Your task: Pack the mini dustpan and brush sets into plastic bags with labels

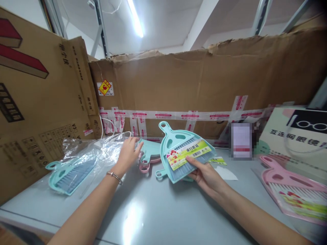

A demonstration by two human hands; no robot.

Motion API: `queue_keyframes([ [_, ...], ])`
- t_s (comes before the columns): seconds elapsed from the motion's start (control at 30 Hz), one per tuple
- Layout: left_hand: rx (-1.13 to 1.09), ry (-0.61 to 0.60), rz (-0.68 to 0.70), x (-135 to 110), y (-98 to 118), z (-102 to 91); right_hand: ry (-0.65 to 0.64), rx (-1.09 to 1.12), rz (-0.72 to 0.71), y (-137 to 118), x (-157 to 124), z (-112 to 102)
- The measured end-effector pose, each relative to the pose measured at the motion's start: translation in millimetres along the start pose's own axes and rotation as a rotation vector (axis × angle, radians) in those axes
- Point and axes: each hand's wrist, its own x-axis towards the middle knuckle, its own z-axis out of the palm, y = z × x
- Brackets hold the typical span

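My right hand grips the lower edge of a teal mini dustpan-and-brush set with a colourful paper label, holding it tilted above the grey table. My left hand, a bracelet on its wrist, reaches forward with fingers together onto clear plastic bags beside a small stack of teal and pink dustpans. Whether its fingers pinch the plastic is hard to tell.
A teal dustpan set in a clear bag lies at the left. A pink bagged set lies at the right, below a printed box. Taped cardboard walls close off the back and left.
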Motion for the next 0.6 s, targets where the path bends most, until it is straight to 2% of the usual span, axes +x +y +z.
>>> queue_keyframes([
  [0.1, 0.458, -0.097, -0.129, 3, -20, -9.2, 0.021, 0.013, -0.002, -4, 1, -2],
  [0.23, 0.672, -0.243, -0.166, 0, -25, -16.3, 0.019, -0.013, 0.015, -7, 0, -2],
  [0.33, 0.688, -0.248, -0.171, 1, -19, -22.3, -0.043, -0.098, 0.052, -8, -3, -1],
  [0.43, 0.627, -0.131, -0.148, 4, -9, -26.1, -0.142, -0.233, 0.105, -7, -8, 1],
  [0.5, 0.51, -0.045, -0.075, 3, 0, -25.4, -0.197, -0.318, 0.119, -5, -12, 3],
  [0.6, 0.227, 0.005, 0.062, -1, 15, -18.2, -0.232, -0.402, 0.112, -2, -15, 5],
])
